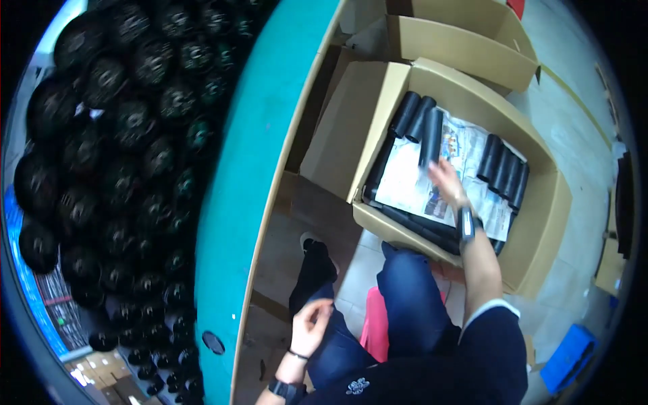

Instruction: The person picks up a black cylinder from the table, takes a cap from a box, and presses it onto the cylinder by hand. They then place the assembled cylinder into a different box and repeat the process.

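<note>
My right hand (pixel 446 182) reaches into an open cardboard box (pixel 540 246). Its slightly blurred fingers close on the near end of a black tube (pixel 432 135), which looks raised a little above printed paper (pixel 401 177) lining the box. Two similar tubes (pixel 406 115) lie just left of it, side by side. Along the right side of the paper rests a row of several more black tubes (pixel 503 169). Over my lap hovers my left hand (pixel 310 329), its fingers curled in toward the thumb, with nothing visible in them.
Left of the box runs a table with a green top (pixel 253 162), bearing many stacked black round parts (pixel 121 128). Another cardboard box (pixel 466 47) stands beyond mine. Pink plastic (pixel 375 324) shows between my legs, and a blue box (pixel 568 358) lies at lower right.
</note>
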